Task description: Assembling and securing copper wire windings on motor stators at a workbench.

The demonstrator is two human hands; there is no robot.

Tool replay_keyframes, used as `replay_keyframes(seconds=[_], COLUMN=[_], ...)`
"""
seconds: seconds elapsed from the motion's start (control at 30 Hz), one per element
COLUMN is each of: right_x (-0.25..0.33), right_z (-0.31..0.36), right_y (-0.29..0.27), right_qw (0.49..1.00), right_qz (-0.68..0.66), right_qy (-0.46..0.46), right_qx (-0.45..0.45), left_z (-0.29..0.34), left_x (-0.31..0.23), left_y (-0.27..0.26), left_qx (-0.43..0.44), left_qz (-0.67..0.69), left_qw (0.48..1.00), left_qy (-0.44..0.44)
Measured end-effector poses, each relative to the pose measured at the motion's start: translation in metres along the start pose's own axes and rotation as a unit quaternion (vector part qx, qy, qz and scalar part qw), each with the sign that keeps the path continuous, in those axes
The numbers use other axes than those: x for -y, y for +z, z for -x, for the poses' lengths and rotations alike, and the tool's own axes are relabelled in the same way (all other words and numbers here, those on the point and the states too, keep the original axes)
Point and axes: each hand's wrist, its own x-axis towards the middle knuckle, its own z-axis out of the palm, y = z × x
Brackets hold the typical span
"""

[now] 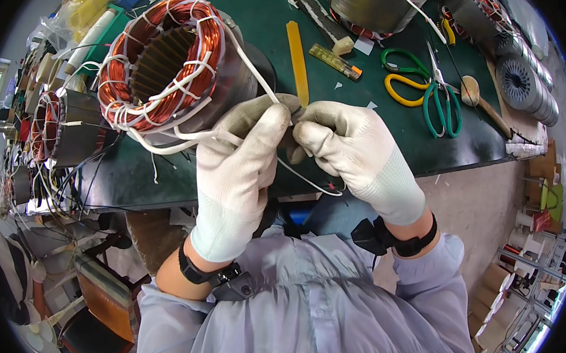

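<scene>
In the head view, the steel-bodied stator with its white-laced copper winding ring (pixel 196 86) stands on the dark green table (pixel 396 148), left of and beyond the white-gloved hands, nearer the left hand (pixel 239 150). A long white-sleeved lead (pixel 252 68) slants rightward down into that hand's narrow grip. The right hand (pixel 363 152) is pinched just beside it; I cannot tell on what.

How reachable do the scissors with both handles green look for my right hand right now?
Probably yes: nothing seems to stand between the right hand and those scissors on the green tabletop. It looks busy close beside the left hand, though, so it may need freeing first.
</scene>
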Motion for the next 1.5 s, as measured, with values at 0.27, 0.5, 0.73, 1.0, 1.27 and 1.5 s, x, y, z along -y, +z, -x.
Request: replay_keyframes(seconds=[0.27,0.5,0.73,1.0,1.27,1.5], right_x=[-0.003,0.001,-0.004,-0.002,-0.018,-0.008], right_z=[-0.01,-0.01,-0.006,-0.006,-0.016,-0.018], right_y=[0.0,0.011,0.01,0.011,0.025,0.022], right_qw=[0.996,0.993,0.989,0.985,0.976,0.956], right_qz=[0.042,-0.092,-0.11,-0.167,-0.199,-0.283], right_qy=[-0.082,-0.079,-0.102,-0.037,-0.073,-0.068], right_qx=[-0.015,-0.005,0.01,0.016,-0.043,0.034], left_z=[0.016,0.011,0.014,0.014,0.015,0.015], left_x=[0.0,-0.003,-0.005,-0.007,-0.007,-0.009], left_y=[-0.01,-0.012,-0.012,-0.015,-0.017,-0.016], left_qx=[-0.011,0.016,0.009,0.021,0.012,0.006], left_qz=[-0.134,-0.131,-0.181,-0.14,-0.186,-0.179], left_qw=[0.991,0.988,0.981,0.988,0.981,0.982], left_qy=[-0.023,-0.081,-0.074,-0.064,-0.056,-0.063])
